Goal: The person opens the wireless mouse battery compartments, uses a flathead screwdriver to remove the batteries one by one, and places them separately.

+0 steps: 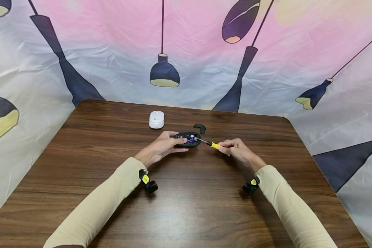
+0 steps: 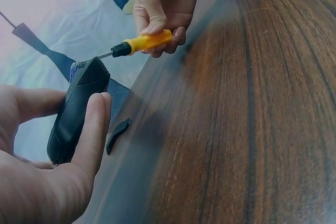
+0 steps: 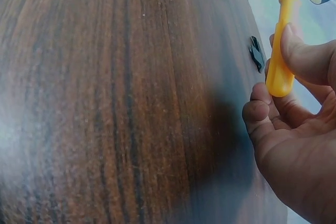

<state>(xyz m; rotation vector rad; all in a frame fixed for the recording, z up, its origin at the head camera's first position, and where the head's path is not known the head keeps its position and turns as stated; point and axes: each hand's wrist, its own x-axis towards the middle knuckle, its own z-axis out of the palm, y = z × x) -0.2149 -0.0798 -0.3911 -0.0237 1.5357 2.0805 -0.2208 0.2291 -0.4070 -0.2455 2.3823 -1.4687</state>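
Note:
My left hand (image 1: 163,145) grips a black computer mouse (image 1: 178,141) with its underside turned up. The mouse's battery bay is uncovered, and a blue battery (image 1: 190,140) lies in it beneath my left thumb. In my right hand (image 1: 239,150) I pinch the yellow handle of a screwdriver (image 1: 215,145). Its metal tip reaches the bay at the right end of the battery; whether it touches the battery or a contact is too small to tell. In the left wrist view, the screwdriver (image 2: 149,41) meets the top end of the upheld mouse (image 2: 79,111).
Just beyond the mouse lies a curved black battery cover (image 1: 200,128) on the brown wooden table (image 1: 179,199). A white mouse (image 1: 156,119) rests farther back on the left. Behind the table's far edge hangs a cloth (image 1: 124,51) printed with lamps.

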